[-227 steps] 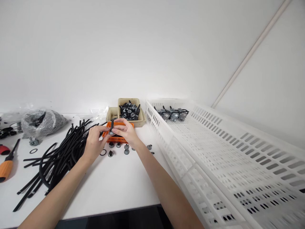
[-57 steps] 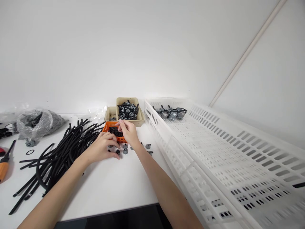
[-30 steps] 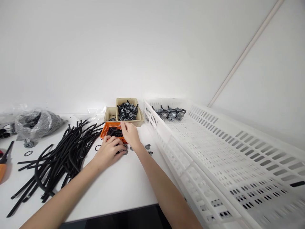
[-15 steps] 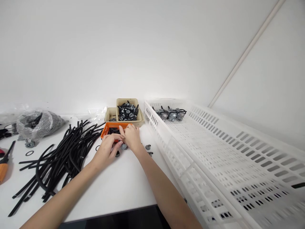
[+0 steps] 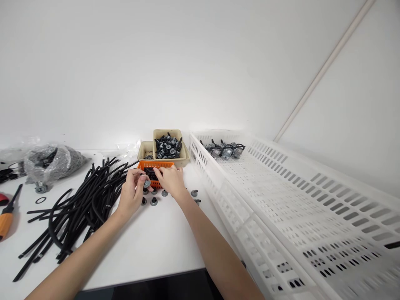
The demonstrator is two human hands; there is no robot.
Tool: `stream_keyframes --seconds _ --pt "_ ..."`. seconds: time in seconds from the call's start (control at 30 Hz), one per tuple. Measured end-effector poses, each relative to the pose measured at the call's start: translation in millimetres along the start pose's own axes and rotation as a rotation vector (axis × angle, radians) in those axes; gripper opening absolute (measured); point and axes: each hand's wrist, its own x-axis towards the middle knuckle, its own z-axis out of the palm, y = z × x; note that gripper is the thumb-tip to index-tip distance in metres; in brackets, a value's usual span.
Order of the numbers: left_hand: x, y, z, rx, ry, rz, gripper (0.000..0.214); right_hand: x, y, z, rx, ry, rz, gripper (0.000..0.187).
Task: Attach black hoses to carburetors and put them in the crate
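Note:
My left hand is closed in a pinch on a small grey round fitting, held just in front of the orange basket. Over that basket's right side lies my right hand, one digit pointing in among the black parts. Its other fingertips are partly hidden, so I cannot tell whether it grips anything. On the white table below the hands stand several grey fittings with black tops, among them one fitting. Two more grey pieces lie right of my right wrist.
Behind the basket, a beige tray holds many grey-and-black parts. Black tubes are heaped at left, near a clear bag and an orange-handled tool. A large white crate flanks the right side, with several assemblies inside.
My left hand has drawn back left from my right hand, and the grey fitting now shows in its fingers. My right hand has stayed at the basket, uncovering fittings on the table.

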Motion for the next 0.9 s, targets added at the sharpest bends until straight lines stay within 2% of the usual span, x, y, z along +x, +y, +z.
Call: stream_keyframes --seconds 0.2,0.37,0.47,0.6,0.67,0.77,0.9 --pt "4.8 2.3 -3.3 0.054 0.102 -0.030 0.026 1.0 1.6 3.7 0.083 0.051 0.027 0.044" --pt "11.9 -0.8 -7.8 0.076 0.131 -0.045 0.026 3.9 2.0 -1.1 0.373 0.159 0.129 0.015" --pt "15.6 -3.6 -9.4 0.055 0.173 -0.085 0.026 5.6 2.4 -5.6 0.525 0.252 0.203 0.011" --pt "18.6 -6.3 -10.0 -0.006 0.198 -0.117 0.024 8.0 2.8 -6.3 0.790 0.370 0.195 0.009" --pt "19.3 -6.6 -10.1 -0.025 0.192 -0.140 0.024 9.8 2.1 -4.7 0.960 0.364 0.177 0.012" --pt "20.0 -5.2 -9.5 -0.044 0.206 -0.168 0.028 12.7 -0.4 -2.6 1.172 0.285 0.134 0.024" --pt "20.3 -2.4 -8.6 -0.144 0.243 -0.149 0.028 14.1 -4.3 -3.1 1.311 0.176 0.080 0.025"
